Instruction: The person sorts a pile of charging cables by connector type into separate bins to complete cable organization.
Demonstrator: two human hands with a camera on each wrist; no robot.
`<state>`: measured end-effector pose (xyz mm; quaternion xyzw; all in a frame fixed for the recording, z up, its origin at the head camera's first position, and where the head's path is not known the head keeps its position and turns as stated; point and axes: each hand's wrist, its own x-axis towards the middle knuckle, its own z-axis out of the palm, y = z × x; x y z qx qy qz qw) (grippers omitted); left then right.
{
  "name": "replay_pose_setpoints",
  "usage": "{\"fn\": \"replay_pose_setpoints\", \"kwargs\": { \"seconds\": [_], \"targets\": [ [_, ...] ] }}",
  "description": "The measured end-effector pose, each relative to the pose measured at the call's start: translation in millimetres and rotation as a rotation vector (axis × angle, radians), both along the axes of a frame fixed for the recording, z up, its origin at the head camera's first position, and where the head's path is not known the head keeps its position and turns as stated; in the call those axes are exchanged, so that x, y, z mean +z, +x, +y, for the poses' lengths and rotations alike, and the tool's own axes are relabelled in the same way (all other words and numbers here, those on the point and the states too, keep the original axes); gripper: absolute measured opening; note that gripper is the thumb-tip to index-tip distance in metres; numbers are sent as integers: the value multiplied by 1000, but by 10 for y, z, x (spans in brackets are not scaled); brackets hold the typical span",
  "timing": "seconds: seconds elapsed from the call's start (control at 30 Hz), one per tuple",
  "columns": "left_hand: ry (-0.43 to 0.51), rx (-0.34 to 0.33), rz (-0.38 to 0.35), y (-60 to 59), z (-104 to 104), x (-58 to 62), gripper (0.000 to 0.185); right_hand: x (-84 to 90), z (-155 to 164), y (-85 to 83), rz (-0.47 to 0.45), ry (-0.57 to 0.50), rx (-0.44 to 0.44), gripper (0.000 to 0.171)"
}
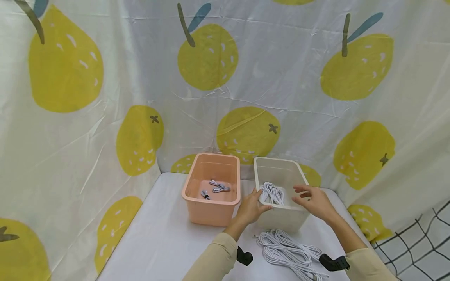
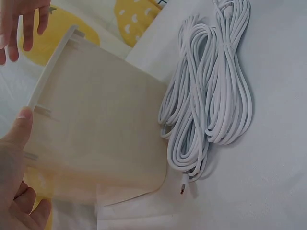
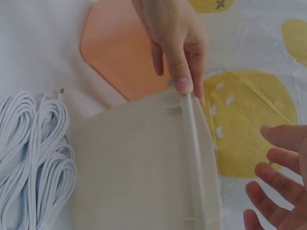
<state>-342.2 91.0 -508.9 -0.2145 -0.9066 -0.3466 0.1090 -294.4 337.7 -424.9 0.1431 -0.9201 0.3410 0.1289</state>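
My left hand [image 1: 250, 208] holds the near left corner of a cream plastic bin [image 1: 290, 218], its thumb [image 2: 21, 125] on the rim. Inside that bin lies a bundled white cable [image 1: 272, 194]. Over the bin's right side hovers my right hand [image 1: 314, 201], fingers apart and holding nothing; the right wrist view shows its spread fingers [image 3: 276, 179] beside the rim. In front of the bin, on the table, several long white cables [image 1: 286, 249] lie in looped bundles, with a metal-tipped plug [image 2: 184, 183] at one end.
To the left stands a peach bin [image 1: 211, 212] with several small tied cables [image 1: 220, 189] in it. A white cloth covers the table [image 1: 154, 238]. Behind hangs a fruit-patterned curtain [image 1: 267, 62], and a black grid pattern [image 1: 418, 238] shows at lower right.
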Motion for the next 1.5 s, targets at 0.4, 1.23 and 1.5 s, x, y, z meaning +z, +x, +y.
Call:
{"fn": "replay_pose_setpoints", "kwargs": {
  "seconds": [0.4,1.23,1.5],
  "targets": [
    [-7,8,-27,2,11,38,78,-268,35,230,22,-32,-15,45],
    [3,1,-30,-9,-21,49,76,-1105,26,534,-210,-165,92,40],
    [4,-15,-13,-11,5,35,77,-1649,81,713,-170,-77,150,36]
  ]
}}
